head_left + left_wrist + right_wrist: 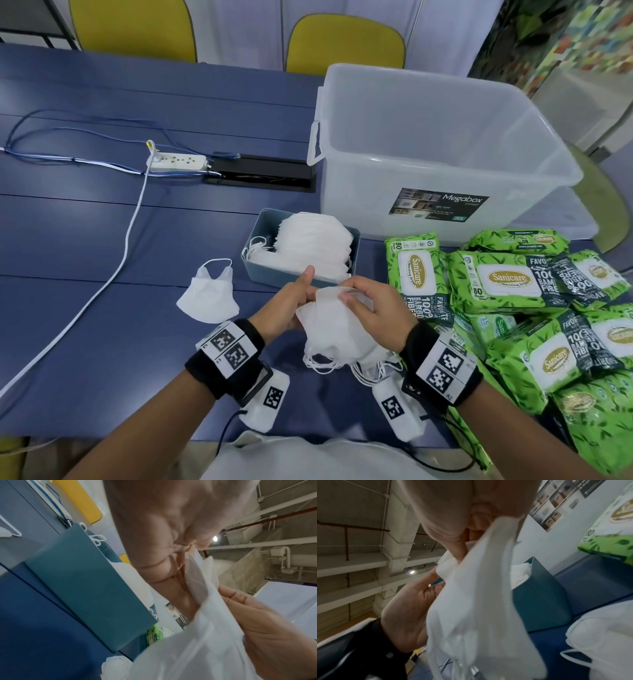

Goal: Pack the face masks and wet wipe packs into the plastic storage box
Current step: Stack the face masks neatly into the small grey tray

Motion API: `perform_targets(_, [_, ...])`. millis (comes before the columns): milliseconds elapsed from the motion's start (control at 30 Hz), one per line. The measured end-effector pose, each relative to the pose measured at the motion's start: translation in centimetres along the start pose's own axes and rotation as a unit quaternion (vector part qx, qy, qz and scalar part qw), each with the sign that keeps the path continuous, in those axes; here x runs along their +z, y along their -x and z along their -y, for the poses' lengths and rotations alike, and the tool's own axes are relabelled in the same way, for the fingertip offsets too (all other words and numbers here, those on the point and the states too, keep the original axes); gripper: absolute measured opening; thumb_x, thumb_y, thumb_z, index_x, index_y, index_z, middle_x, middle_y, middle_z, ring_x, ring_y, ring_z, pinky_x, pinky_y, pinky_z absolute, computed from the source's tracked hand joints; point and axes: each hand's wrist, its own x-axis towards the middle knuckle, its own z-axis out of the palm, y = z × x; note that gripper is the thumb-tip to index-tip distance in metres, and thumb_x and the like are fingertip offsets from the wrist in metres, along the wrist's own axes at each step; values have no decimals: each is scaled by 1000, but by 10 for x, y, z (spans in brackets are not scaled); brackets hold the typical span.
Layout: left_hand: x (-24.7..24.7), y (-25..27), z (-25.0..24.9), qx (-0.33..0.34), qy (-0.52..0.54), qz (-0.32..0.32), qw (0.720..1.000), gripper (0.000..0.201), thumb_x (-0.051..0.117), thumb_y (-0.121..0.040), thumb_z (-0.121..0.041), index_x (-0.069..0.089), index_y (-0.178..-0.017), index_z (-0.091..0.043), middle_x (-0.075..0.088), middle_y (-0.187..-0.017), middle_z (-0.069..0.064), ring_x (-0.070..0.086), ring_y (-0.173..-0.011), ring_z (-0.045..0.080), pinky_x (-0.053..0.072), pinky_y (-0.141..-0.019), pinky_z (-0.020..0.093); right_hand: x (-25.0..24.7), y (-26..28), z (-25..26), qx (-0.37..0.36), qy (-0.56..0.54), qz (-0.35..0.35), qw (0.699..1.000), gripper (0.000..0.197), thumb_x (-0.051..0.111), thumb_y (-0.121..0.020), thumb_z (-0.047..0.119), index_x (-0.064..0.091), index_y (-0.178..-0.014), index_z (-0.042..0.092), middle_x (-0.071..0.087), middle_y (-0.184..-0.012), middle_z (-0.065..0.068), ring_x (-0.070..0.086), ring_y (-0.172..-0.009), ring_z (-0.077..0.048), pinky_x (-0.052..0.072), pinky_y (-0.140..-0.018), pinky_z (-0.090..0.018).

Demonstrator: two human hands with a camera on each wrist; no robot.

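A bunch of white face masks (337,329) hangs between my hands just above the blue table, ear loops dangling. My left hand (301,301) grips its left side with the thumb raised. My right hand (349,294) pinches the top edge; the wrist views show the same masks (205,635) (479,601) close up. Behind my hands, a small teal bin (274,275) holds more masks. One loose mask (209,296) lies to the left. The clear plastic storage box (376,192) stands open at the back right, nothing visible inside. Green wet wipe packs (507,277) are piled on the right.
A white power strip (178,161) with blue and white cables (126,246) and a black cable hatch (263,173) sit at the left and centre of the table. Two yellow chairs (342,41) stand behind the far edge.
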Motion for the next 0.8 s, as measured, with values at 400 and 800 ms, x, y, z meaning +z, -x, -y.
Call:
perform_targets(400, [-3, -1, -3, -5, -6, 3, 1000, 66, 32, -90, -65, 70, -107, -14, 66, -114, 22, 61, -104, 32, 48, -90, 46, 9, -3, 4, -98, 84, -30, 991, 19, 53, -87, 11, 68, -96, 3, 70, -92, -7, 54, -89, -10, 39, -81, -13])
perform_targets(800, [-5, -3, -4, 8, -1, 20, 1000, 80, 38, -57, -1, 46, -134, -16, 43, -75, 15, 40, -60, 15, 41, -52, 19, 7, -9, -1, -89, 115, -71, 987, 15, 57, -87, 18, 67, -94, 9, 64, -89, -4, 59, -84, -16, 45, -77, -24])
